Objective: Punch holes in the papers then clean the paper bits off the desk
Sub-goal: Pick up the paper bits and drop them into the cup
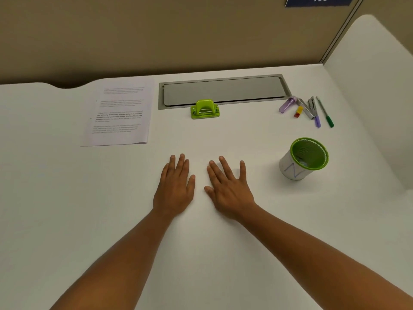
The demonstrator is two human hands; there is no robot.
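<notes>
Your left hand point(175, 189) and right hand point(228, 190) lay flat, palms down, side by side on the white desk point(67, 198) with fingers straight and a narrow gap between them, holding nothing. The lime-green plastic hole punch point(205, 109) sat beyond your hands against the front edge of the grey cable-tray cover point(223, 90), the stack of printed white papers point(120, 115) well to the punch's left. To the punch's right lay a green pen point(325, 113), and nearer you stood a green mesh cup wrapped in white paper point(301, 162).
</notes>
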